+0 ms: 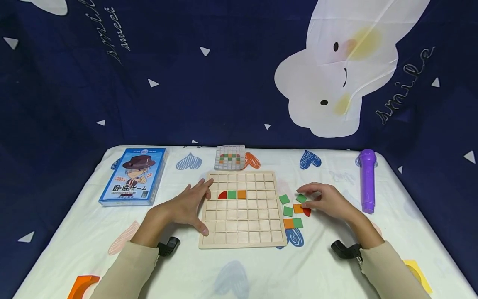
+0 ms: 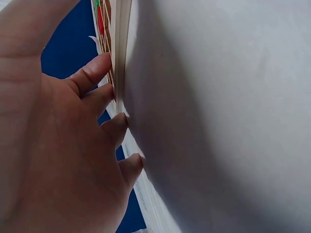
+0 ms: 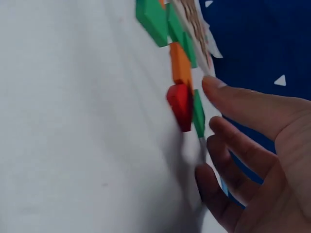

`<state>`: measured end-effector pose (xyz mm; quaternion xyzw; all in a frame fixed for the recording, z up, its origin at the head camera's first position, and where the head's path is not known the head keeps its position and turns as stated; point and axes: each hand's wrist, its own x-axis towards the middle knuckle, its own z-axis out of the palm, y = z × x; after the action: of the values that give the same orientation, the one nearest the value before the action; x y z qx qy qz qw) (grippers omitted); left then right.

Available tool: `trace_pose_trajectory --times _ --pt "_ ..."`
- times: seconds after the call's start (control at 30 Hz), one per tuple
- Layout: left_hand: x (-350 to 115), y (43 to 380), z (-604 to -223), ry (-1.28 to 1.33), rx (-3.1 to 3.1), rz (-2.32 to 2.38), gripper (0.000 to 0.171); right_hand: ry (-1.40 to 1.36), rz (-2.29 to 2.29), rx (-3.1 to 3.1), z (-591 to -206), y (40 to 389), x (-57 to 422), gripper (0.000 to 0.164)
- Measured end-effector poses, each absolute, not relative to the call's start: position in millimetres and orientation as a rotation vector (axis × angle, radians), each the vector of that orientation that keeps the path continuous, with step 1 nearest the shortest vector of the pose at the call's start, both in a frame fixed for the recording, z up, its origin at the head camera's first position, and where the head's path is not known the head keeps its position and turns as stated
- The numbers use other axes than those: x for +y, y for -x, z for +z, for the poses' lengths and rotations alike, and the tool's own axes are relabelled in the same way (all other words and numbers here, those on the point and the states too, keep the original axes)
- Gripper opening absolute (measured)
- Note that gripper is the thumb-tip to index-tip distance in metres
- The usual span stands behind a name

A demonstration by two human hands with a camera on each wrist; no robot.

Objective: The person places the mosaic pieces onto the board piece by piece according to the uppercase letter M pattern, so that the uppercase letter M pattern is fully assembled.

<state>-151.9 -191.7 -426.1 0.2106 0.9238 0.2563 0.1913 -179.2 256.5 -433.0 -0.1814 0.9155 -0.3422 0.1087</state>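
A wooden grid board (image 1: 242, 226) lies flat on the table. In one row sit a red quarter-circle tile (image 1: 223, 195), a green tile (image 1: 232, 194) and an orange tile (image 1: 241, 194). My left hand (image 1: 184, 206) rests at the board's left edge, fingers and thumb spread along it. To the board's right, my right hand (image 1: 328, 201) hovers low over loose tiles, thumb and fingers apart with nothing between them. Nearest to it are a green tile (image 1: 301, 198), an orange tile (image 1: 297, 209) and a red tile (image 3: 180, 107), partly covered by the thumb in the head view.
Behind the board lies a pattern card (image 1: 230, 158). A blue game box (image 1: 132, 178) is at the left, a purple cylinder (image 1: 368, 182) at the right. Near the front are an orange curved block (image 1: 83, 285) and a yellow block (image 1: 419, 274), partly hidden by the sleeves.
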Motion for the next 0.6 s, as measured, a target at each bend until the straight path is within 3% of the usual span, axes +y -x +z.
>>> trace_pose_trajectory --times 0.6 --pt "-191.6 150.9 -423.6 -0.61 2.605 0.701 0.091 0.52 -0.974 2.698 -438.7 178.2 253.1 0.024"
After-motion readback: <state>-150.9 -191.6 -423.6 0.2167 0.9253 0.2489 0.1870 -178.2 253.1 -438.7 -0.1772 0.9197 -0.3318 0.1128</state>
